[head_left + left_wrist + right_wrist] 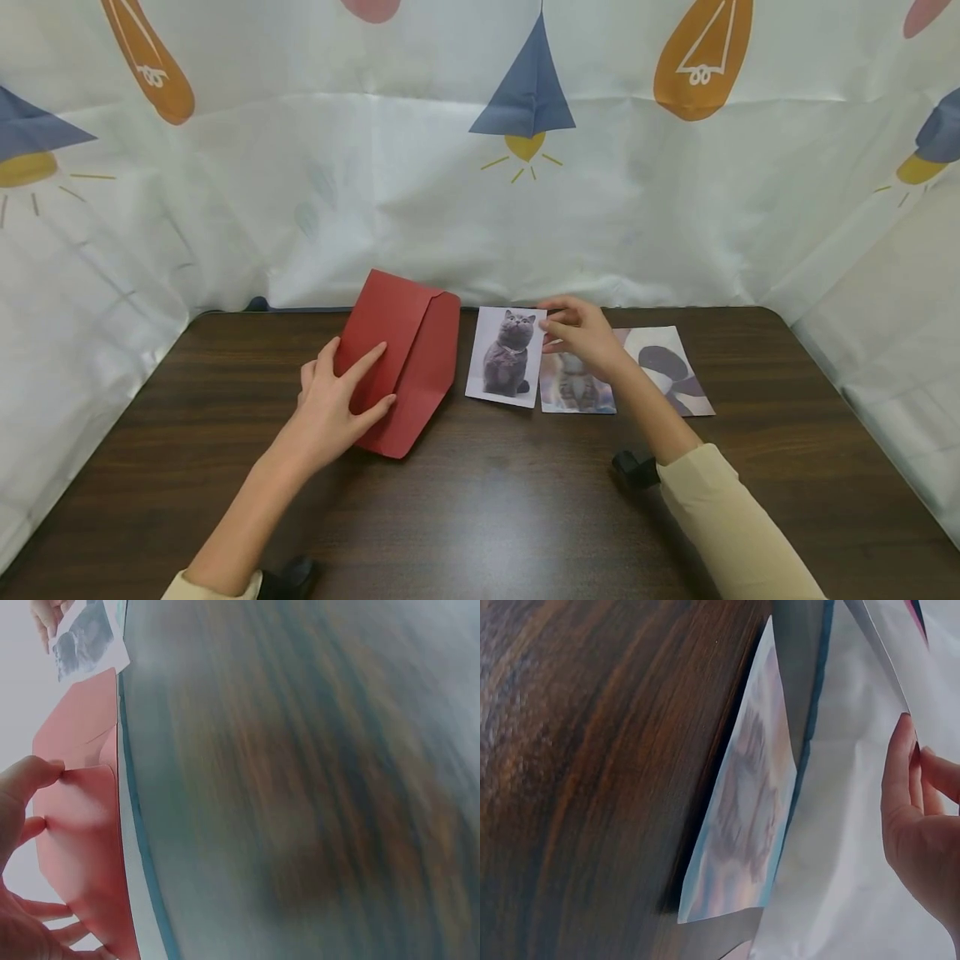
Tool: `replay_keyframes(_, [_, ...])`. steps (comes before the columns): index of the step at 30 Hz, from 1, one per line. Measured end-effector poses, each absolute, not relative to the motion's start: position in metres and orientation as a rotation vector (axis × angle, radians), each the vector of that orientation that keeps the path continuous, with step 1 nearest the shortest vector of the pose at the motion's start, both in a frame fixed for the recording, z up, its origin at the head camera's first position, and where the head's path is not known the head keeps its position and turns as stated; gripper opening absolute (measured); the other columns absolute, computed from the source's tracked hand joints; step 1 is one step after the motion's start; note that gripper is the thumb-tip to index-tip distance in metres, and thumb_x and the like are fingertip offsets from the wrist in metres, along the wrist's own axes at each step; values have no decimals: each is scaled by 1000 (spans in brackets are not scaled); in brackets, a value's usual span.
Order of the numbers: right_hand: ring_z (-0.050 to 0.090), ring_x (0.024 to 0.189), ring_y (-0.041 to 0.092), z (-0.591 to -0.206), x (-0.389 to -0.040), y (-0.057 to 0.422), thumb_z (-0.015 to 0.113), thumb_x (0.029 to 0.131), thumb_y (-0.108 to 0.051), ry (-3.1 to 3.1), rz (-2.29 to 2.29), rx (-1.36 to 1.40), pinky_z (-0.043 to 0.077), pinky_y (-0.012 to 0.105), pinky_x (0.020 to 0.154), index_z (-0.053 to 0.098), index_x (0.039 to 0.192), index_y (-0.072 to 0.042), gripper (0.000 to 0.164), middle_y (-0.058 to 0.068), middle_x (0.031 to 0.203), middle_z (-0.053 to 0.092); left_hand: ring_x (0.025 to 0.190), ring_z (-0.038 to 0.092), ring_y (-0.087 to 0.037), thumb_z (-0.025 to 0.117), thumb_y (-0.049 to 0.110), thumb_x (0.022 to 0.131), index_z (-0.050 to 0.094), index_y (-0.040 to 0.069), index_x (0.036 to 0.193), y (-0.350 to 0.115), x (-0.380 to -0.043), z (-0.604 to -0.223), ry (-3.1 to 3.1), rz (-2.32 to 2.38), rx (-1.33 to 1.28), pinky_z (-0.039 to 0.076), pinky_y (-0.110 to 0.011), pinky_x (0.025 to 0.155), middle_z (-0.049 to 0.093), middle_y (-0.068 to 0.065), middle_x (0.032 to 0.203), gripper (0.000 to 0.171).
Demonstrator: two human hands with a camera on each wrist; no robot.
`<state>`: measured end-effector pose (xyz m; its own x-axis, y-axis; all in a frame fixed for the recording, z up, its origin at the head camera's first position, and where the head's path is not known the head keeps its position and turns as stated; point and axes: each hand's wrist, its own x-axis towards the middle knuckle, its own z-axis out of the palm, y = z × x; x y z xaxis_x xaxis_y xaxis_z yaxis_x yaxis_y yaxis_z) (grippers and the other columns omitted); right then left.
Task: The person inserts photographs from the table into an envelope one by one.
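While the left hand point(333, 408) is holding the red envelope point(420, 350) by its left side, the cat card point(505, 358) is being held just right of it, the right hand point(581, 333) pinching its right edge. 2 more cards point(577, 392) are lying side by side on the table point(465, 500), further right.

Envelope point(420, 358) left of cat card point(504, 354), 2 other cards point(577, 390) right, curtain point(420, 200) behind table point(480, 517)
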<state>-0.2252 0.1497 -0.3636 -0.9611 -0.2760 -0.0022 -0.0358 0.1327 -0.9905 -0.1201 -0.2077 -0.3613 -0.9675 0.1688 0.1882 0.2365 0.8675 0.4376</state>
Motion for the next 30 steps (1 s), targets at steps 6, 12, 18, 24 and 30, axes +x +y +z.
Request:
replay_keyframes(6, [65,84,15,-362,-222,150,59,106,1,2207,-1953,-313,63,32,81,51,145,11,42,3,101,66,134,29,-60,77,25,96,48,10,157,-201,-123,-361,-2904,-714,-281,45,-78,92,21,-38,161,69])
replay_keyframes(12, [66,84,15,-360,-219,150,60,106,-1,2213,-1947,-311,63,32,82,53,145,10,41,6,105,65,134,29,-60,76,26,97,47,9,158,-195,-128,-362,-2918,-711,-252,45,-77,90,21,-39,160,70])
replay_keyframes(18, [67,84,15,-361,-217,150,61,105,-2,2222,-1952,-285,62,31,82,56,143,7,40,6,104,65,135,28,-60,76,26,96,47,9,158,-188,-133,-362,-2924,-721,-241,45,-77,92,20,-38,161,70])
replay_keyframes(24, [68,82,15,-360,-214,151,61,105,0,2208,-1974,-278,62,32,81,56,143,7,40,4,102,65,135,29,-58,76,26,96,47,9,158,-182,-137,-363,-2927,-725,-220,46,-74,92,20,-38,162,70])
replay_keyframes(30, [68,80,14,-359,-212,152,60,104,1,2184,-1992,-294,62,31,81,54,144,9,41,2,98,65,136,29,-58,77,26,95,48,9,158,-175,-138,-363,-2917,-739,-218,47,-73,93,21,-37,162,71])
